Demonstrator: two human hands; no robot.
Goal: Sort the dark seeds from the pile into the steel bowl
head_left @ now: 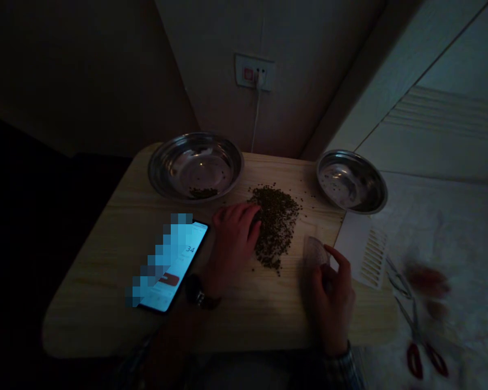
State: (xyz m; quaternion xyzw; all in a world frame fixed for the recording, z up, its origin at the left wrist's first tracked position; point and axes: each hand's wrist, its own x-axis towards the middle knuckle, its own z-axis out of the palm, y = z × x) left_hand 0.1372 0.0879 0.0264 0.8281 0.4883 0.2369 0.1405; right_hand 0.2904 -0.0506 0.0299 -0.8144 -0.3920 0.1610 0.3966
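Small dark green beans (274, 225) lie in a loose pile on the wooden table. At the pile's left edge is my left hand (236, 230), its fingers curled down and the thumb close to them. What lies between those fingertips is too dark to make out. To the right of the pile, my right hand (336, 290) grips a clear, rounded plastic piece with fine markings that looks like a protractor (315, 250). A steel bowl (156, 176) behind my left hand has some beans at its near side. A smaller steel bowl (380, 195) at the back right holds a few scattered beans.
A lit phone (174, 271) lies left of my left wrist. A white slotted card (355, 249) sits at the table's right edge. Red-handled scissors (417, 338) rest on the pale surface beyond it. Behind the table (106, 260), a cord hangs from a wall socket (254, 72).
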